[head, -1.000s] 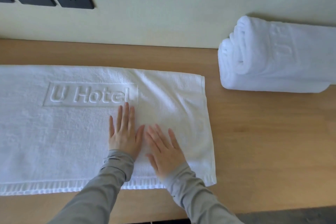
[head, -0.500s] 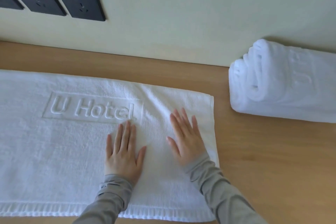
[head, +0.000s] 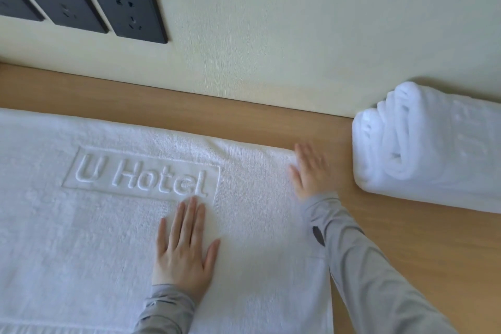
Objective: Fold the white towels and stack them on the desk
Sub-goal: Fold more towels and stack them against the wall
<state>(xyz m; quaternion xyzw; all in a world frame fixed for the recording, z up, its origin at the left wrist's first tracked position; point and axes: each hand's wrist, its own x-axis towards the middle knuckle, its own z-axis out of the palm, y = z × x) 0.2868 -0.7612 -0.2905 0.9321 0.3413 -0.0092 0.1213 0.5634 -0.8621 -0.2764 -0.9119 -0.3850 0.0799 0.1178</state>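
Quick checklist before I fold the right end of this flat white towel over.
1. Flat white embossed towel spread on the wooden desk: ok.
2. Left hand pressing flat below the lettering: ok.
3. Right hand at the far right corner: ok.
4. Corner gripped: not ok, fingers straight.
5. Stack of folded white towels lies apart, to the right: ok.
6. Towel's left end: cannot tell, out of frame.

"U Hotel" embossed in a box on the flat white towel (head: 81,238), nr its middle
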